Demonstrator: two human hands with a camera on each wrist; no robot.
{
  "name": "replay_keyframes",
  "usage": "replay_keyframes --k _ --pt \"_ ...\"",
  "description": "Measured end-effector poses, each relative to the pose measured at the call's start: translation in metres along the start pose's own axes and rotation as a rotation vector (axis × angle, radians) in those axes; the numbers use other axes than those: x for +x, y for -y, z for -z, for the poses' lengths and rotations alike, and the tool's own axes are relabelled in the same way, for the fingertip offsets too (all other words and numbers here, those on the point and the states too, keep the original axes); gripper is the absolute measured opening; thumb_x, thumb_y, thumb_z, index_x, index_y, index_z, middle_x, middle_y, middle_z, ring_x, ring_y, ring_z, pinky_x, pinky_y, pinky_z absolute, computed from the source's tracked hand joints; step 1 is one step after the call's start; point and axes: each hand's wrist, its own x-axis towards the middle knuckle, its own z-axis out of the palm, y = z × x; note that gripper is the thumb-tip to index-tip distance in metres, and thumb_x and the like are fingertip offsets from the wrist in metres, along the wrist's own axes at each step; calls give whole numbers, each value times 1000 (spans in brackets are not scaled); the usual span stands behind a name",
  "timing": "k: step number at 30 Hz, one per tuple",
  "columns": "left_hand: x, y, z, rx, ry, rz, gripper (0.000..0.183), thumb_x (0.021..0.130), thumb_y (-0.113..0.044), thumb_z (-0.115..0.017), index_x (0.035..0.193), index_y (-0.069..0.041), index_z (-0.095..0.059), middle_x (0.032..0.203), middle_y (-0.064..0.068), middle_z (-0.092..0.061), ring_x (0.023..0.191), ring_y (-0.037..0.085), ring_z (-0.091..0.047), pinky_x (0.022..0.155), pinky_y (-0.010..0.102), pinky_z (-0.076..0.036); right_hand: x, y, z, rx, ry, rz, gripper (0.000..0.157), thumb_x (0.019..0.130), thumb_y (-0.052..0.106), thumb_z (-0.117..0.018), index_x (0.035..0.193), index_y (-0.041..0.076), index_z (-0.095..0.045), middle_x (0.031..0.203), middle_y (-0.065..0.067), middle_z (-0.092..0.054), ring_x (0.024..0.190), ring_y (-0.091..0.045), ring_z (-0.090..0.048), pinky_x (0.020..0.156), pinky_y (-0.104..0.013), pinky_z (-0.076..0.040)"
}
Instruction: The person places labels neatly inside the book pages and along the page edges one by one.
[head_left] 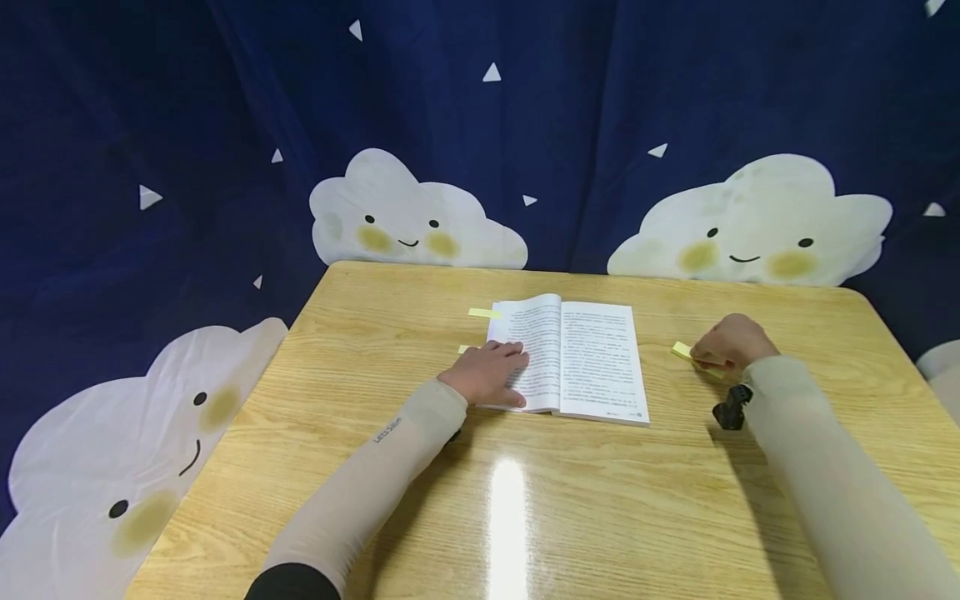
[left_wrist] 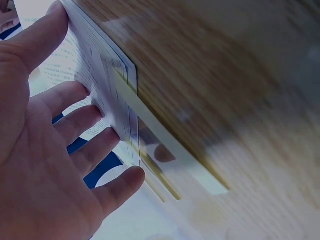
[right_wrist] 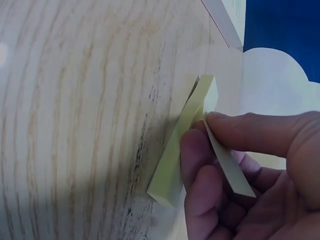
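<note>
An open book with printed pages lies flat on the table. My left hand rests on its left page near the outer edge, fingers spread. Yellow sticky tabs stick out from that edge; the left wrist view shows one long tab close by and others beyond it. To the right of the book, my right hand is over a narrow pad of yellow sticky notes. Thumb and fingertips pinch a single sticky note strip, whose upper end is right at the pad; its lower end hangs toward the palm.
The wooden table has rounded far corners and a bright light reflection near the front. Behind it hangs a dark blue curtain with smiling clouds and small white triangles. A black wrist device sits below the right wrist.
</note>
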Motion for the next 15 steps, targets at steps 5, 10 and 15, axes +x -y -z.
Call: replay_keyframes --k 5,10,15 --pt "0 0 0 -6 4 -5 73 92 -56 -61 154 -25 -36 165 -2 -29 149 26 -34 112 51 -41 3 -2 1 29 29 -6 22 86 18 -66 77 -1 -74 59 0 -64 52 -12 -51 52 -28 -43" --pt "0 0 1 -8 0 -7 73 92 -56 -61 154 -26 -36 164 -2 -29 148 25 -34 111 51 -41 4 -4 2 27 46 11 23 86 18 -66 82 -2 -76 62 0 -67 51 -11 -48 51 -28 -42" --pt "0 1 0 -14 3 -3 73 92 -56 -62 154 -26 -36 165 -2 -29 149 25 -33 112 51 -40 5 -3 2 28 41 12 23 86 18 -67 84 -3 -75 64 -1 -68 53 -12 -52 52 -29 -46"
